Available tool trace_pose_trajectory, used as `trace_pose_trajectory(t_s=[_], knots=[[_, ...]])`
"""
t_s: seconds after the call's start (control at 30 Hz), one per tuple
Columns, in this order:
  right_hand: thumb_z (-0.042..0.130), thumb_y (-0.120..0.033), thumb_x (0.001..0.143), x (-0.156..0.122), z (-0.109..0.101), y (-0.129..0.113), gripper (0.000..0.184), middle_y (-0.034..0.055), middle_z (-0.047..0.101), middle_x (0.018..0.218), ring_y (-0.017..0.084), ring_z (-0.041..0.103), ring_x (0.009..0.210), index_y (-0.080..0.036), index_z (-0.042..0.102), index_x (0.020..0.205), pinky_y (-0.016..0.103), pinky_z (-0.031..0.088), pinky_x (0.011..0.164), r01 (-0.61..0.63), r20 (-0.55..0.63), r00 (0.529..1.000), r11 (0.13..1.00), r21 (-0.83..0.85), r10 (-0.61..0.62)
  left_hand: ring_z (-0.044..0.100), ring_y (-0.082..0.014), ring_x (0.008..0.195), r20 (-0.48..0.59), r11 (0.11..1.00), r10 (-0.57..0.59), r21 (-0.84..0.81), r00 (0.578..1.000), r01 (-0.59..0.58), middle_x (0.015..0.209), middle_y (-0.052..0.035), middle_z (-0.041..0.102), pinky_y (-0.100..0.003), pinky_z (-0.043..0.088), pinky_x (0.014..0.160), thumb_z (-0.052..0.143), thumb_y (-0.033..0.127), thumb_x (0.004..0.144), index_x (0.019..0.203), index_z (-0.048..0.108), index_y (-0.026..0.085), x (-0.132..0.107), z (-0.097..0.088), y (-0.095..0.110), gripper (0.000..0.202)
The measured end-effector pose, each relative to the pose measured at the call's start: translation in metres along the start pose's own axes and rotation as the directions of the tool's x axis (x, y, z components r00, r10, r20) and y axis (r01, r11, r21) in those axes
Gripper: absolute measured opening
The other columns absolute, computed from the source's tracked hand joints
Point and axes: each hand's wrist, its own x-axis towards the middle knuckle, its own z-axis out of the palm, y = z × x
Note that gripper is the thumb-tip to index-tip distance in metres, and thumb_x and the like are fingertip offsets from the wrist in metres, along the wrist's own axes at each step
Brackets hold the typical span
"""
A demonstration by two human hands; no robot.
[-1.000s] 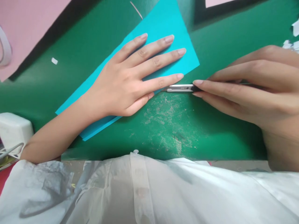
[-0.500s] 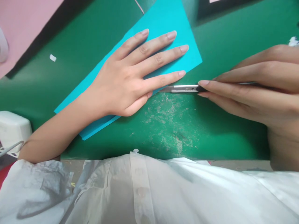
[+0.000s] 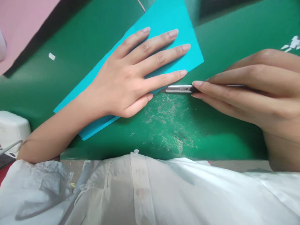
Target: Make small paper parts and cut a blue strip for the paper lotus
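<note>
My left hand (image 3: 138,72) lies flat with fingers spread on a folded sheet of bright blue paper (image 3: 173,18), pressing it to the green table. My right hand (image 3: 248,87) pinches a slim utility knife (image 3: 179,89) with a metal blade holder, pointed left. Its blade meets the lower edge of the paper between my left thumb and index finger, and the tip is hidden in the fold or under the paper; I cannot tell which. The paper lies diagonally, its lower left corners slightly apart in two layers.
Pink paper (image 3: 21,28) lies at the upper left, near a small white scrap (image 3: 52,56). White scraps (image 3: 292,43) sit at the far right. A white device (image 3: 14,128) with a cable is beside my left forearm. The green table (image 3: 178,134) is scratched near its front edge.
My right hand and the knife have moved a little to the left, the blade going further in at the paper's edge. My left hand has stayed spread on the paper.
</note>
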Motion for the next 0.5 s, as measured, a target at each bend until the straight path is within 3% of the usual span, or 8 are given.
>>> trace_pose_trajectory(t_s=[0.07, 0.13, 0.23, 0.5], knots=[[0.056, -0.041, 0.097, 0.0011, -0.0022, -0.0008, 0.040, -0.0022, 0.067, 0.060, 0.006, 0.055, 0.052, -0.023, 0.074, 0.066, 0.023, 0.044, 0.049, 0.221, -0.056, 0.974, 0.975, -0.004, -0.221, 0.027, -0.0300, 0.152, -0.004, 1.000, 0.002, 0.002, 1.000, -0.002, 0.163, 0.0012, 0.031, -0.052, 0.024, 0.126, 0.040, 0.036, 0.094, 0.150, 0.039, 0.030, 0.0002, 0.0002, -0.0008, 0.056], [0.058, -0.035, 0.097, 0.0019, -0.0035, -0.0003, 0.038, -0.0012, 0.065, 0.060, 0.006, 0.054, 0.051, -0.021, 0.073, 0.065, 0.022, 0.044, 0.048, 0.323, -0.123, 0.939, 0.946, -0.002, -0.321, 0.028, -0.0317, 0.151, -0.012, 1.000, 0.018, 0.013, 1.000, -0.018, 0.162, -0.0018, 0.031, -0.052, 0.025, 0.125, 0.040, 0.037, 0.095, 0.151, 0.039, 0.028, 0.0001, 0.0012, -0.0020, 0.057], [0.065, -0.032, 0.092, 0.0025, -0.0044, 0.0016, 0.029, -0.0004, 0.064, 0.062, 0.008, 0.056, 0.053, -0.021, 0.073, 0.067, 0.022, 0.047, 0.049, 0.347, -0.120, 0.933, 0.936, 0.053, -0.339, 0.027, -0.0330, 0.151, -0.017, 1.000, 0.026, -0.004, 1.000, -0.026, 0.163, -0.0032, 0.030, -0.053, 0.023, 0.125, 0.040, 0.036, 0.094, 0.151, 0.039, 0.027, -0.0002, 0.0030, -0.0035, 0.058], [0.067, -0.031, 0.091, -0.0006, -0.0031, 0.0080, 0.026, -0.0009, 0.065, 0.064, 0.008, 0.055, 0.054, -0.023, 0.076, 0.068, 0.024, 0.047, 0.051, 0.338, -0.081, 0.940, 0.937, 0.088, -0.332, 0.020, -0.0303, 0.155, 0.069, 0.992, -0.046, -0.118, 0.997, 0.054, 0.165, 0.0075, 0.024, -0.054, 0.014, 0.130, 0.041, 0.036, 0.094, 0.151, 0.037, 0.034, 0.0019, -0.0011, -0.0018, 0.057]])
